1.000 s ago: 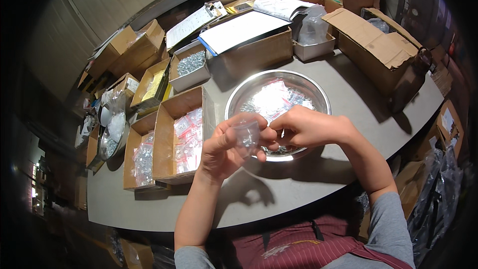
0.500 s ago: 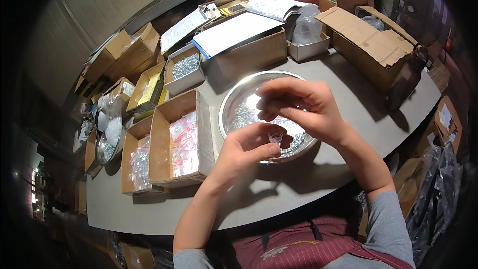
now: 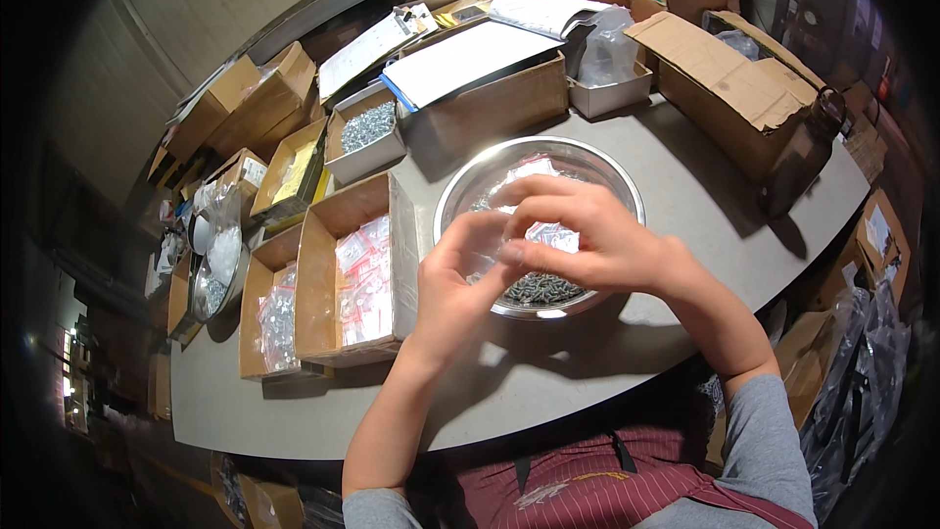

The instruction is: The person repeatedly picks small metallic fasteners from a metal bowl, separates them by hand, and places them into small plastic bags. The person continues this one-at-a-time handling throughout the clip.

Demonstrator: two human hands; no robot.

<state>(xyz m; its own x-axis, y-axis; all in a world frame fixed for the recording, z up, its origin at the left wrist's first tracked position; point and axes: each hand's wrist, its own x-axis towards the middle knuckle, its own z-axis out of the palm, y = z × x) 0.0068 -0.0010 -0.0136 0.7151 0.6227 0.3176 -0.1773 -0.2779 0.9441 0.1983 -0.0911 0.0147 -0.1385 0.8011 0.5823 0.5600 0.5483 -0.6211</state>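
A shiny round metal bowl (image 3: pixel 638 198) stands in front of me, holding loose small screws (image 3: pixel 537 288) and several small clear plastic bags with red edges. Above it, my left hand (image 3: pixel 460 269) and my right hand (image 3: pixel 592 235) meet at their fingertips. Both are closed in a pinch on a small clear plastic bag, mostly hidden by the fingers; its contents cannot be made out. My right thumb and forefinger form a ring over the bowl.
Left of the bowl is an open cardboard box (image 3: pixel 399 264) of small filled bags, beside a narrower box (image 3: pixel 252 318) of bags. Behind stand a white box of screws (image 3: pixel 367 127) and a clipboard (image 3: pixel 470 64) on a carton. A dark bottle (image 3: pixel 805 152) is far right.
My right hand has come down and left to meet my left hand, whose fingers have risen. The small bag that showed in my left hand is now mostly covered, and screws show at the bowl's near side.
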